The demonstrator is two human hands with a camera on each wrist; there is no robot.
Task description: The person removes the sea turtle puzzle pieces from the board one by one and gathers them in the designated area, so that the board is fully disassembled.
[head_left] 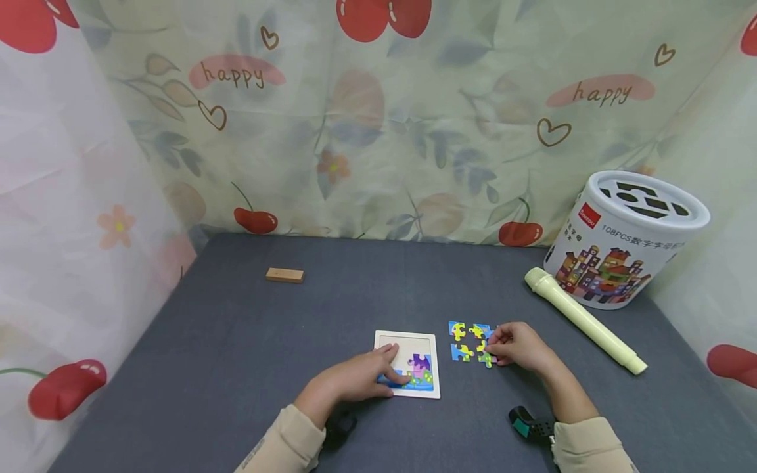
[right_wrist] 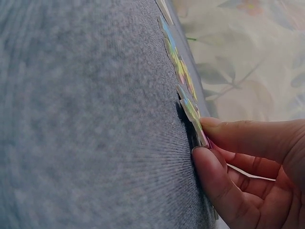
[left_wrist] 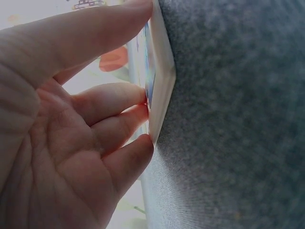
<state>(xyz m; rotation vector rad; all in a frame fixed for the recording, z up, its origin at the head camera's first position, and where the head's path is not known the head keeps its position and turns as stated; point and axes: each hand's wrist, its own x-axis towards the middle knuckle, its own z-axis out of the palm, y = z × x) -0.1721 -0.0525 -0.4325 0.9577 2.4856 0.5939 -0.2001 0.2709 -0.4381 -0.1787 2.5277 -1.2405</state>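
A square puzzle board [head_left: 436,368] with a pale rim lies on the table, with several joined pieces [head_left: 421,378] in its lower part. My left hand [head_left: 361,376] rests on the board's left side, one finger extended over the pieces. In the left wrist view, the thumb and fingertips touch the board's edge [left_wrist: 164,81]. To the right lie several loose puzzle pieces [head_left: 458,330], blue with yellow. My right hand [head_left: 520,348] pinches a puzzle piece [right_wrist: 194,117] between thumb and finger, its near side tilted up off the table. The fingers partly hide other pieces.
A pale yellow tube [head_left: 585,320] lies on the right, beside a large white bucket [head_left: 627,243] with a holed lid. A small wooden block [head_left: 285,275] lies at the back left. Patterned cloth [head_left: 378,164] hangs behind the dark table.
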